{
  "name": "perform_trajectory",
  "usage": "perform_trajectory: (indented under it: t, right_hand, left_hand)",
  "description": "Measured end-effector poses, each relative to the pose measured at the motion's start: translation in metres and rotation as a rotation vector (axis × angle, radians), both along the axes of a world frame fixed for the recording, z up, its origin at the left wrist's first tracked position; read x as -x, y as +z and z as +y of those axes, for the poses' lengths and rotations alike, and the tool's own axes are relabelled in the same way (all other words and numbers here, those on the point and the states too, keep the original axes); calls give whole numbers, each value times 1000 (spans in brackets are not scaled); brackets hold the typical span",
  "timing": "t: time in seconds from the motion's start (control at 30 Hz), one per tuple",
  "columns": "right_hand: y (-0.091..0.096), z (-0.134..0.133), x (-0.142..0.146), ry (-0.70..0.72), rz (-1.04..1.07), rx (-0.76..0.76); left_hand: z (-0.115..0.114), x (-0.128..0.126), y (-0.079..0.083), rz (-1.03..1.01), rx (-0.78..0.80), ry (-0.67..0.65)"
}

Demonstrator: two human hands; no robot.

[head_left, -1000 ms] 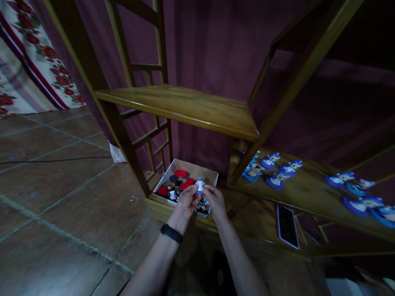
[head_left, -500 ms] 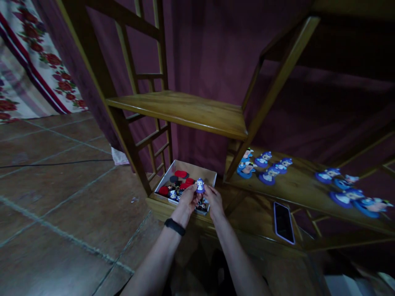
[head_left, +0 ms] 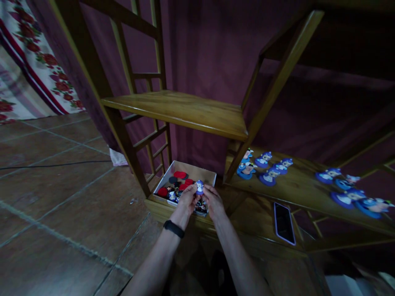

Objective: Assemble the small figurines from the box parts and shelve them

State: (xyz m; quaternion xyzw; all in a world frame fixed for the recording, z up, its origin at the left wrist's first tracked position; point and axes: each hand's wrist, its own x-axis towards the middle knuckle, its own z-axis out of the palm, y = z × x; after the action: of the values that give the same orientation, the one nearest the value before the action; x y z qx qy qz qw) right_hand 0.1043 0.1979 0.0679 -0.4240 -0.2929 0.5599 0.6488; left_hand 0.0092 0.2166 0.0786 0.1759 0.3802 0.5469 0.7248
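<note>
A small purple-and-white figurine (head_left: 199, 187) on a purple base is held upright between my two hands. My left hand (head_left: 187, 198) has its fingers closed on the figurine's left side; a dark band circles that wrist. From the other side, my right hand (head_left: 213, 201) pinches it at the base. Just below and behind them sits a white cardboard box (head_left: 193, 166) holding several figurines with red and dark bases, partly covered by my hands. Similar purple figurines (head_left: 269, 176) and blue-based ones (head_left: 247, 170) stand on the shelf at the right.
A wooden shelf unit surrounds the box, with a higher board (head_left: 182, 111) above it and a slanting post (head_left: 271, 98) at the right. A phone (head_left: 284, 223) lies on the lower ledge. More figurines (head_left: 347, 197) stand farther right. A black cable (head_left: 55, 164) crosses the tiled floor.
The figurine stays in both hands and appears turned slightly between the fingers. The camera view has shifted a little; the box and shelf figurines look the same.
</note>
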Motion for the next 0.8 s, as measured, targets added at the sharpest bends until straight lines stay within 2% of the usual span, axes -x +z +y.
perform_trajectory:
  t: [0.2, 0.47, 0.8]
  right_hand:
    - [6, 2, -7, -70, -150, -119]
    - [13, 2, -11, -79, -271, -140]
    - [17, 0, -12, -53, -367, -177]
  left_hand:
    - [2, 10, 12, -55, -122, -125]
    - [3, 11, 18, -29, -244, -87]
    - [5, 12, 18, -19, -264, -73]
